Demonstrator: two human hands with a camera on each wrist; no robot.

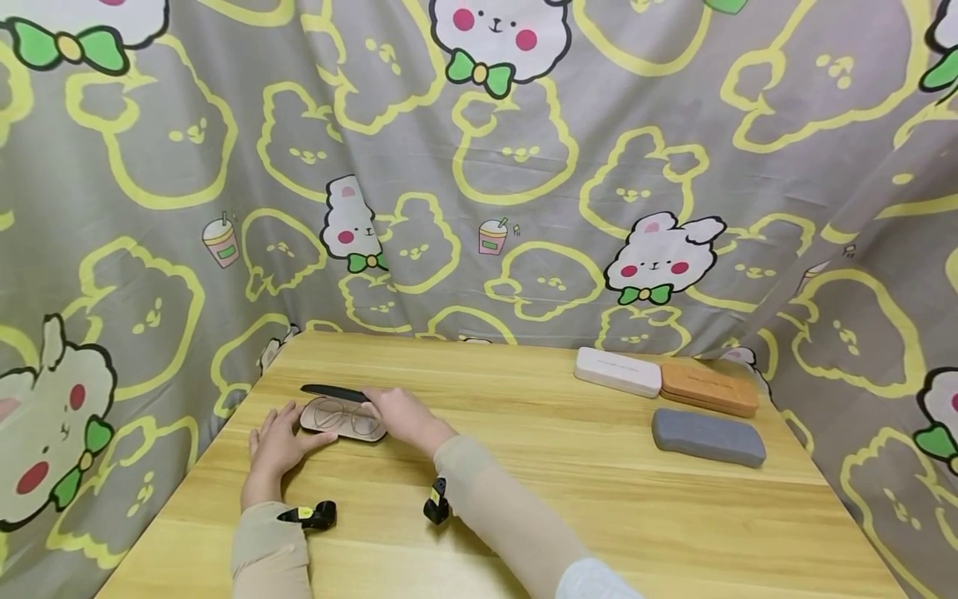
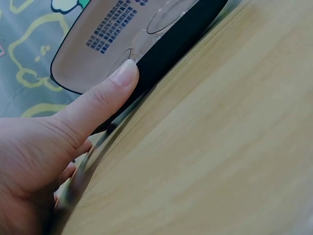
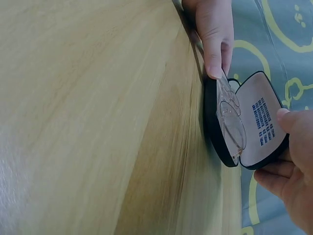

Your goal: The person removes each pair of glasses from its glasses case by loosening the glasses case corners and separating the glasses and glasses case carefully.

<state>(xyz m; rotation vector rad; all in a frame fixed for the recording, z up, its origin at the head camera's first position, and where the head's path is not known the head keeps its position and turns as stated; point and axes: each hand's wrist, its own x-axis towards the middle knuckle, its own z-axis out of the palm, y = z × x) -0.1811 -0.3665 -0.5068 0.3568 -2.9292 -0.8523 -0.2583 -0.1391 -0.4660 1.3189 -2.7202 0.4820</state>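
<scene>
An open black eyeglass case (image 1: 320, 427) with a pale lining lies on the left of the table, its lid (image 3: 261, 139) tilted up at the back. Inside rest thin-framed eyeglasses (image 3: 233, 125) with clear lenses. My left hand (image 1: 277, 445) holds the base at its left end, thumb (image 2: 110, 88) on the front rim and the other fingers partly hidden behind. My right hand (image 1: 404, 416) pinches the lid's right end, the thumb (image 3: 288, 120) on the lined side and fingers behind. Blue printed text (image 2: 112, 27) marks the lid's lining.
Toward the table's right rear are three closed cases: a white one (image 1: 617, 372), an orange one (image 1: 708, 388) touching or nearly touching it, and a grey-blue one (image 1: 708, 438) in front. A patterned curtain (image 1: 419, 166) hangs behind the wooden table (image 1: 524, 416).
</scene>
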